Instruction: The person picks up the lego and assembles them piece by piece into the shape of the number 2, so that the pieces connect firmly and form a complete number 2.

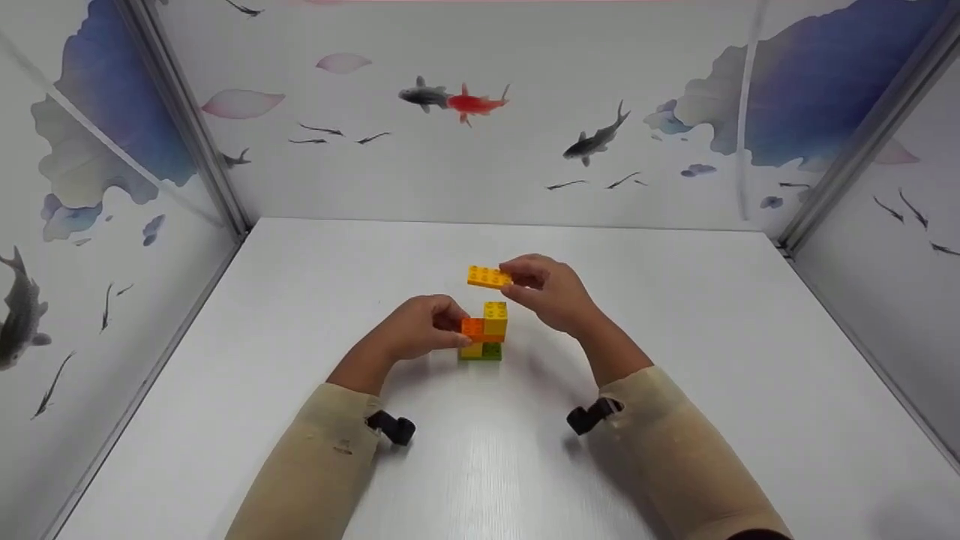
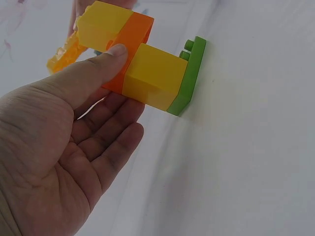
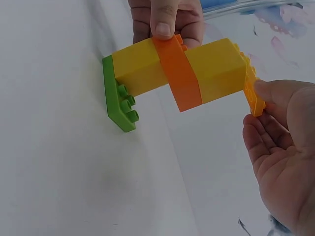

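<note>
Standing near the middle of the white counter (image 1: 300, 315), a small brick stack (image 1: 484, 334) serves as landmark: green flat plate (image 1: 481, 352) at the base touching the counter, a yellow brick (image 1: 471, 349) on it, an orange flat brick (image 1: 474, 328) above that, and a second yellow brick (image 1: 495, 318) on top, studs up; the top brick sits offset to the right of the lower one, so the stack steps sideways.

Left hand (image 1: 420, 328) is at the left side of the stack; thumb tip presses on the orange layer, seen clearly in the left wrist view (image 2: 115, 51), while the remaining fingers (image 2: 110, 142) lie loose and only slightly bent beside the lower yellow brick; whether fingers wrap the far side of the stack I cannot tell from these views.

Right hand (image 1: 551, 289) is above and just right of the stack, pinching a yellow-orange flat brick (image 1: 488, 277) by its right end between thumb and fingers; the brick is held level, studs up, just above the top of the stack and shifted slightly left of it; in the head view there is a visible gap between it and the top brick; the right wrist view shows it edge-on (image 3: 252, 93) beside the top yellow brick.

Cream sleeves (image 1: 315, 457) cover both forearms; fish-patterned walls (image 1: 465, 101) stand behind and to either side of the stack.
</note>
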Demonstrator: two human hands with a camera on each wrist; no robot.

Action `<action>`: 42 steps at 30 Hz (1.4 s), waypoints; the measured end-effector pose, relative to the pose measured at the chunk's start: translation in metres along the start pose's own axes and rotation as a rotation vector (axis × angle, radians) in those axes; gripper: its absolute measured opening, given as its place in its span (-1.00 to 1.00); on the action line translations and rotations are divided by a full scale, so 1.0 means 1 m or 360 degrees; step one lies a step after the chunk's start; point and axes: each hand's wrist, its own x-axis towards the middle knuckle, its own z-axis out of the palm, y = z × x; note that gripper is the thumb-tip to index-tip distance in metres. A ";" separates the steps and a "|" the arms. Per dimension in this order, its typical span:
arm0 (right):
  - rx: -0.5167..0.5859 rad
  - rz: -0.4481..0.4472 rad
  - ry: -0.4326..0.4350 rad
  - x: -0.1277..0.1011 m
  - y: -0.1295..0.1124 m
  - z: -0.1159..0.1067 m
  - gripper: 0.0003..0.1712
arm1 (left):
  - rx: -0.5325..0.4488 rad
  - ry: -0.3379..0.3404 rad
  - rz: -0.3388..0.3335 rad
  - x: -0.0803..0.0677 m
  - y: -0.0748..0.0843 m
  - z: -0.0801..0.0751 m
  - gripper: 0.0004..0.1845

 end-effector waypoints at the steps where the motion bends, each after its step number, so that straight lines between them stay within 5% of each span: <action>1: -0.0002 -0.0014 -0.0005 -0.002 -0.001 0.000 -0.64 | -0.0003 -0.0001 0.0001 0.000 0.000 0.000 -0.67; 26: -0.0092 -0.0216 -0.0172 -0.025 -0.003 0.004 -0.63 | -0.0030 -0.0011 0.0097 0.000 -0.006 0.000 -0.68; 42: -0.0126 -0.0195 -0.0183 -0.027 -0.008 0.004 -0.66 | -0.0037 -0.0009 0.0107 0.001 -0.005 -0.001 -0.69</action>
